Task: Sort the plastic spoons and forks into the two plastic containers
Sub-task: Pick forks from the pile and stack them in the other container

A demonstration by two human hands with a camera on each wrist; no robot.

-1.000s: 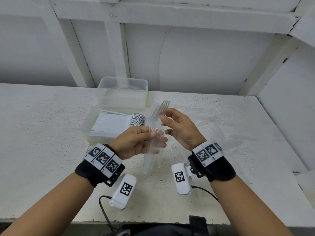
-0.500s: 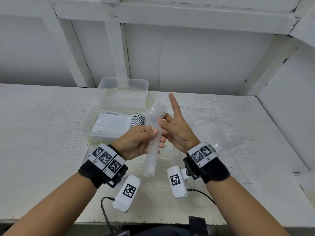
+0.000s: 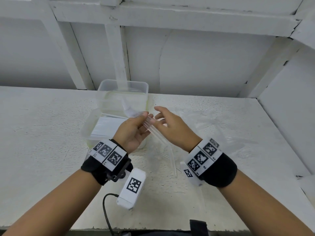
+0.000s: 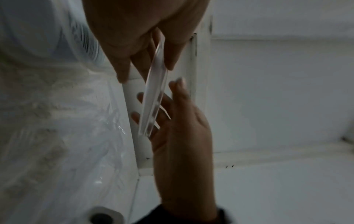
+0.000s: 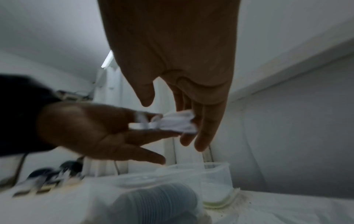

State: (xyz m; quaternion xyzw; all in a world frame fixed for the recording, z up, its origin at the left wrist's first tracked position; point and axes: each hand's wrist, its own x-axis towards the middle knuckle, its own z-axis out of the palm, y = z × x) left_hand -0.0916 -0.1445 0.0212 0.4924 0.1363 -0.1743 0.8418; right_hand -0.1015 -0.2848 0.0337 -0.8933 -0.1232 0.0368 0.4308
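Observation:
My left hand (image 3: 146,122) grips a bundle of clear plastic forks (image 3: 150,126) above the table, tines pointing left over the near container (image 3: 85,133), handles slanting down to the right. The left wrist view shows my left fingers (image 4: 170,60) pinching the fork bundle (image 4: 153,97). My right hand (image 3: 156,114) hovers beside the bundle with fingers relaxed, holding nothing. White spoons (image 3: 109,128) lie stacked in the near container. Behind it stands the far container (image 3: 102,92); I cannot make out what it holds.
More clear forks (image 3: 168,155) lie on the table under my hands. A crumpled clear plastic bag (image 3: 213,126) spreads to the right. The white wall and shelf posts stand just behind the containers. A cable (image 3: 105,210) hangs at the front edge.
My left hand has tipped the fork bundle from upright to slanting, tines now pointing left toward the containers. My right hand's raised finger has come down and the hand has drawn off the bundle.

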